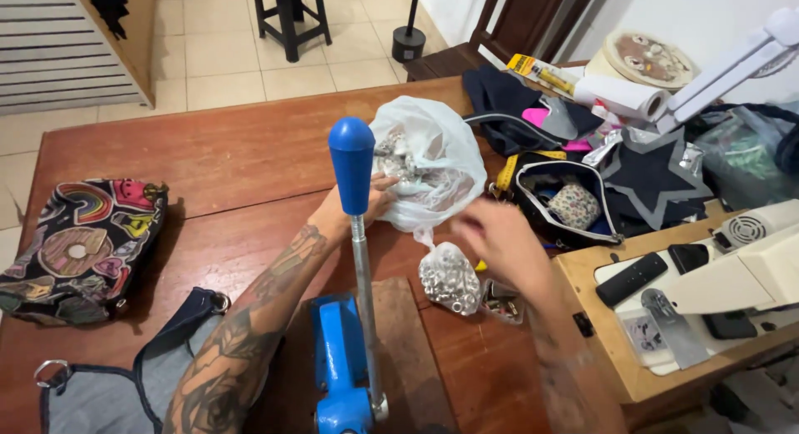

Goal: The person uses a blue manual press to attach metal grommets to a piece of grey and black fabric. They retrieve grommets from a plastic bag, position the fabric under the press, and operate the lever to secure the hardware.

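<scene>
Wooden table on tiled floor, blue lever press at near edge, white plastic bag of metal parts mid-table, left hand gripping the bag's side, right hand blurred beside it, grip cannot be told, small clear bag of silver eyelets just below.

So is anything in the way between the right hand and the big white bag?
Nothing visible. The right hand, blurred, hovers just right of the white plastic bag, with only bare table between. The blue press handle stands further left, by the left hand.
</scene>
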